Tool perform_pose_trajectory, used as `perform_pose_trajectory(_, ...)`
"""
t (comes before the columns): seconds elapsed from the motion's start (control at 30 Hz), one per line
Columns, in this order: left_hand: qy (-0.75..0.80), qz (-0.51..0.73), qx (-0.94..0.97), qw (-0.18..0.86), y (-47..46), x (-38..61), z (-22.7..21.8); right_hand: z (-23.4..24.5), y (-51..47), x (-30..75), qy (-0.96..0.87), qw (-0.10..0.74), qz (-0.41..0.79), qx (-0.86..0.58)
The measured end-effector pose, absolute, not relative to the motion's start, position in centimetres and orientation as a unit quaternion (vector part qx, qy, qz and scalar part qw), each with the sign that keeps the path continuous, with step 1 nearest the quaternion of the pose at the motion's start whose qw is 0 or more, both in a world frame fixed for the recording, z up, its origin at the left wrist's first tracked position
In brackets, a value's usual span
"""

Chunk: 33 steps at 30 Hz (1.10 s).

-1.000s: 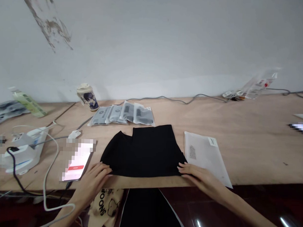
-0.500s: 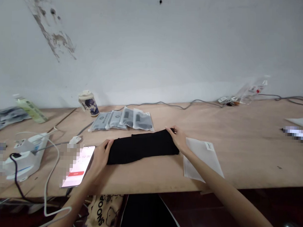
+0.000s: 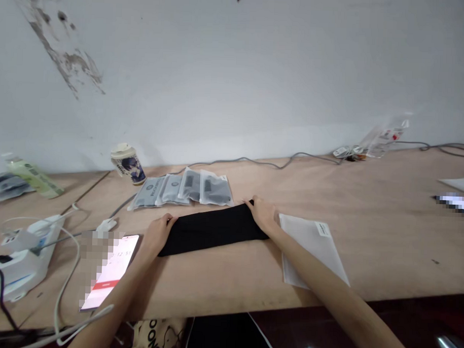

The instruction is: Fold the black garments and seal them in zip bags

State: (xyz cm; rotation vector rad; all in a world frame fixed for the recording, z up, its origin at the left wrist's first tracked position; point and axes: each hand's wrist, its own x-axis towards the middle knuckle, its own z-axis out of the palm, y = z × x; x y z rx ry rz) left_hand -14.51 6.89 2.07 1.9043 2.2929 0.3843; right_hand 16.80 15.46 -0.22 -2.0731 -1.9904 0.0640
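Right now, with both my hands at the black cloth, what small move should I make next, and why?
I would probably fold the right end over toward the left. The black cloth lies as a long strip, the left hand and right hand hold its opposite ends, and it looks wider than the white pouch beside it.

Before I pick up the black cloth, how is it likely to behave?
Probably floppy: the cloth looks soft and thin, so its middle may sag if only the left hand and right hand at its ends lift it. Likely light too, given that thinness. It seems unlikely to roll, since it lies as a flat strip.
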Motion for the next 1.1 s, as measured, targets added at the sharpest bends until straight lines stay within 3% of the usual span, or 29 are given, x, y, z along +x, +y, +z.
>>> perform_pose_trajectory(0.17,0.765,0.067,0.64,0.004,6.6,-14.0,2.5,-0.3,15.5,16.7,-0.688,0.129,0.008,-0.714)
perform_pose_trajectory(0.33,0.821,0.038,0.563,-0.083,4.0,-14.0,3.5,0.7,13.3,16.2,-0.726,0.194,-0.069,-0.656)
perform_pose_trajectory(0.47,0.843,0.028,0.535,0.049,3.4,-14.7,3.4,-0.2,10.9,14.6,-0.811,0.221,-0.015,-0.542)
perform_pose_trajectory(0.67,0.801,0.116,0.509,0.293,4.3,-16.1,4.0,-3.2,10.1,14.5,-0.849,0.175,0.037,-0.497)
perform_pose_trajectory(0.8,0.781,0.149,0.527,0.301,4.5,-17.1,4.2,-3.2,10.1,15.3,-0.848,0.157,0.04,-0.505)
perform_pose_trajectory(0.93,0.773,0.155,0.554,0.269,4.9,-17.0,3.8,-1.8,9.2,14.1,-0.848,0.191,0.021,-0.494)
perform_pose_trajectory(1.1,0.815,0.07,0.543,0.191,5.3,-15.3,3.6,0.3,7.6,10.2,-0.893,0.25,0.059,-0.369)
